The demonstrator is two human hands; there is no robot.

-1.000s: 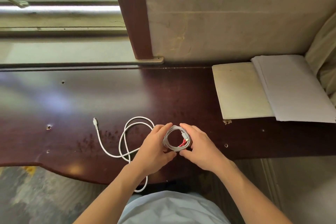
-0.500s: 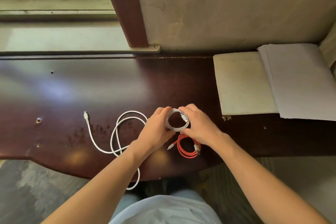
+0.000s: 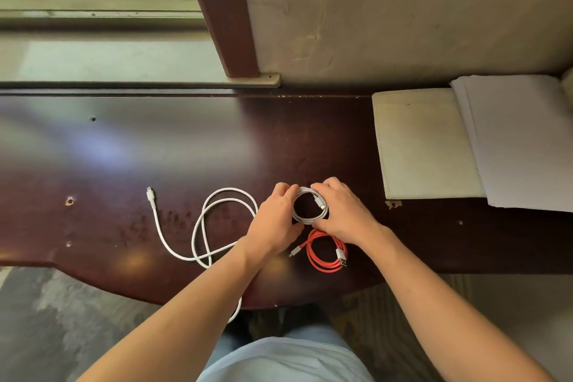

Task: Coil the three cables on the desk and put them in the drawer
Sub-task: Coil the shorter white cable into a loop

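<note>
A small coiled white cable (image 3: 310, 220) rests on the dark wooden desk (image 3: 155, 146), pinched on its left side by my left hand (image 3: 276, 220) and on its right side by my right hand (image 3: 341, 211). Just in front of it lies a coiled red cable (image 3: 322, 263) with silver plugs, partly under my right wrist. To the left a loose white cable (image 3: 204, 226) sprawls in loops; one end hangs over the desk's front edge behind my left forearm. No drawer is in view.
A cream folder (image 3: 424, 146) and a stack of white paper (image 3: 521, 139) lie at the desk's right end. A window sill and a brown frame post (image 3: 226, 25) stand behind the desk. My lap is below the front edge.
Both hands carried the white coil away from me and set it down on the desk. That uncovered the red coil lying in front of it. The loose white cable has not moved.
</note>
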